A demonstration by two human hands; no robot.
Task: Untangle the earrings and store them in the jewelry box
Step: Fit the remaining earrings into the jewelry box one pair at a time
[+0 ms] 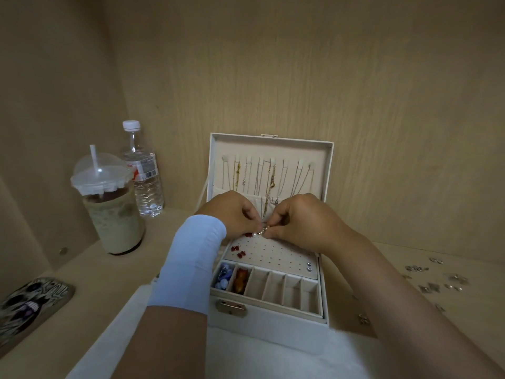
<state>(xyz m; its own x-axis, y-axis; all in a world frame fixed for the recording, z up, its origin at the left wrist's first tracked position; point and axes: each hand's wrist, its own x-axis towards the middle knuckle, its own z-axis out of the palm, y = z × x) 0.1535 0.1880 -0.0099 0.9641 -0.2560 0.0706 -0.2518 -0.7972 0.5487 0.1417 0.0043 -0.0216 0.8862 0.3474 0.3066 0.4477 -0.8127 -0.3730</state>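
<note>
An open white jewelry box (273,328) stands in front of me, its lid upright with several chains hanging inside. Over the perforated earring panel (276,255), my left hand (232,212) and my right hand (297,220) meet and pinch a small gold earring with a white pearl (261,231) between their fingertips. Red earrings (238,251) sit on the left of the panel, and two small studs (309,266) at its right edge. Several loose silver earrings (434,280) lie scattered on the shelf to the right.
An iced drink cup with a straw (114,212) and a water bottle (143,173) stand at the left. A patterned phone case (30,305) lies at the lower left. Front compartments of the box hold blue beads (224,277) and an amber piece (241,280). Wooden walls enclose the shelf.
</note>
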